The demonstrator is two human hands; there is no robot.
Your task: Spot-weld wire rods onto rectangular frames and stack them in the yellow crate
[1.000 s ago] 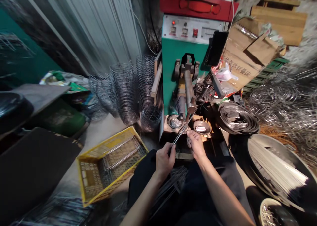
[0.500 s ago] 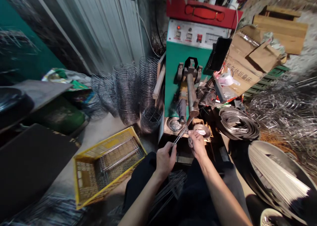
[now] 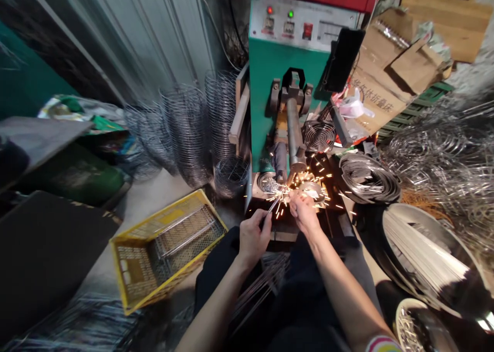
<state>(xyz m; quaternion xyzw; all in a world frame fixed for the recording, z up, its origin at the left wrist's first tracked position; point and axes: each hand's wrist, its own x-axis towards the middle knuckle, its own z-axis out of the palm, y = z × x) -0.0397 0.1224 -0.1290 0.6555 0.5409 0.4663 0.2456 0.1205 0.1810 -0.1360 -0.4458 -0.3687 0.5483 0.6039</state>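
Green machine with red top, two arms reaching toward the person; the small lettering on its white panel is unreadable. Right of it, a carton printed "午休折叠床". Left of it, standing wire stacks; nearer the person, a yellow crate containing metal frames. Far right, a basin of pale strips, with a metal coil just beyond. A black panel hides part of the machine's front. Left grip: fingers curled closed around a thin metal part, which slants up toward the arm tips, its far end lost in sparks. Right grip: fingers drawn together beside those tips; glare prevents telling what, if anything, they hold. Panel lamps: red and green, both lit.
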